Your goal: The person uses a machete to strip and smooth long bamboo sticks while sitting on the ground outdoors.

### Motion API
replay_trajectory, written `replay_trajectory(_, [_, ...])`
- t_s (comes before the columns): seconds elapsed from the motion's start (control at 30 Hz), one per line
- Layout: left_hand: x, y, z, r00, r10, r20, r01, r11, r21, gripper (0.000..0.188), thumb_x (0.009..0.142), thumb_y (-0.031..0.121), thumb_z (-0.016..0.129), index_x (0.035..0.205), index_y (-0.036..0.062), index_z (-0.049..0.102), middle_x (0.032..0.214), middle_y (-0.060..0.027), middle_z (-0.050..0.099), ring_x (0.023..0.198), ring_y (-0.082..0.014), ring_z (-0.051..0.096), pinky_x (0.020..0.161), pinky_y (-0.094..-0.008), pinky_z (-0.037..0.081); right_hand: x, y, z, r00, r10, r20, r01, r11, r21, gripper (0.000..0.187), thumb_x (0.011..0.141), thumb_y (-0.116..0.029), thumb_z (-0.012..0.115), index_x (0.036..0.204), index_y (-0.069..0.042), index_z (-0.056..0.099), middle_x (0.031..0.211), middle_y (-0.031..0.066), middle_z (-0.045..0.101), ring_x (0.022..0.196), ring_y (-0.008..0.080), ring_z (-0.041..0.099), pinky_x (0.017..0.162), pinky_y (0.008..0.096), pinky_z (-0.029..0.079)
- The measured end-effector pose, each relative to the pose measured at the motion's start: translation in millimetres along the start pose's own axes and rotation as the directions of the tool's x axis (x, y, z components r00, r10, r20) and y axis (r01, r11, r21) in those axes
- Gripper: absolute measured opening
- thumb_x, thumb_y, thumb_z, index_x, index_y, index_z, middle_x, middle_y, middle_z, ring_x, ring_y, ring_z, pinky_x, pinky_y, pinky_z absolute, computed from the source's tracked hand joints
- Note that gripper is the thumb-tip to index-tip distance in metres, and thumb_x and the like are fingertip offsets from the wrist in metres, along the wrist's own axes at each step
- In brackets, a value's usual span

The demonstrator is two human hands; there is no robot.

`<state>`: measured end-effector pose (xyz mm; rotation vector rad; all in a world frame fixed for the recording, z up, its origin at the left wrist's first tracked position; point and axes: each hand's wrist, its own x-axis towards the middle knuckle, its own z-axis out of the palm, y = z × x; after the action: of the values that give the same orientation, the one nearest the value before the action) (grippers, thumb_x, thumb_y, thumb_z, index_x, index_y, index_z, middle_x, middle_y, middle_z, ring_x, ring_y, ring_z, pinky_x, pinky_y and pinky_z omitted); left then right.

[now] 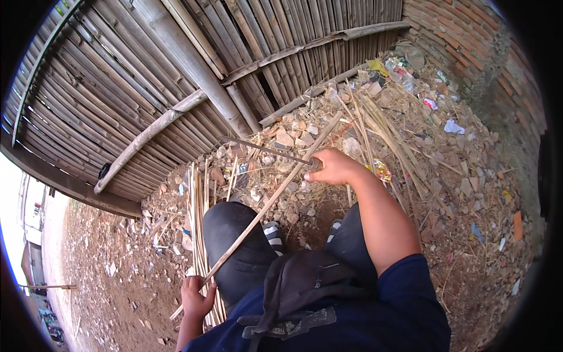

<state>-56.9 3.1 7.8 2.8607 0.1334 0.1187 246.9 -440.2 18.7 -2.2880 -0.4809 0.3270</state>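
Observation:
My left hand [197, 297] is closed around the lower end of a long, pale bamboo strip [274, 199], beside my left knee. The strip slants up and to the right, across my left leg, to beyond my other hand. My right hand [332, 166] grips the handle of a long, thin-bladed knife [264, 148]. Its dark blade points left and crosses the strip close to my fist. Whether the edge cuts into the strip I cannot tell. Several more bamboo strips [197, 229] lie in a bundle along the outer side of my left leg.
A bamboo slat wall [141, 100] with thick poles rises ahead, meeting a brick wall [463, 35] at the right. Split bamboo pieces [390, 138] lie ahead on the right. Stones, straw and litter [404, 73] cover the ground. My bent knees [237, 234] flank the work.

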Motion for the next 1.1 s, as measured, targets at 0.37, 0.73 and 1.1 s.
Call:
replay_trajectory(0.37, [27.7,36.7,15.2,0.997,-0.069,0.029,0.069,0.997,-0.018,0.029,0.099,0.034,0.058,0.1,0.0052,0.058,0.07,-0.0195,0.066,0.067,-0.0438,0.066,0.062,-0.0539,0.05,-5.0,-14.8,2.4,0.995,0.026,0.097,-0.011,0.988,-0.156,0.044,0.079,-0.041,0.079,0.107,-0.008,0.071,0.094,0.0163,0.07,0.094,0.0343,0.068,0.083,0.0425,0.053])
replay_trajectory(0.73, [14.6,19.8,31.8,0.995,-0.063,0.076,0.064,0.998,-0.017,0.03,0.103,0.028,0.05,0.085,0.0039,0.052,0.067,-0.0262,0.06,0.065,-0.0502,0.061,0.059,-0.0598,0.045,16.0,-26.3,27.0,0.983,0.095,0.16,-0.064,0.98,-0.19,0.039,0.082,-0.037,0.077,0.104,-0.007,0.07,0.099,0.0173,0.071,0.096,0.0352,0.069,0.085,0.0462,0.054])
replay_trajectory(1.1, [16.9,-1.8,39.4,0.991,-0.035,0.129,0.043,0.998,-0.054,0.026,0.101,0.027,0.052,0.089,0.0045,0.05,0.068,-0.0258,0.062,0.064,-0.0496,0.062,0.058,-0.0598,0.047,8.2,-47.8,24.0,0.96,0.16,0.23,-0.097,0.96,-0.261,0.027,0.08,-0.027,0.075,0.098,-0.007,0.07,0.095,0.0152,0.071,0.091,0.0343,0.069,0.082,0.0447,0.054])
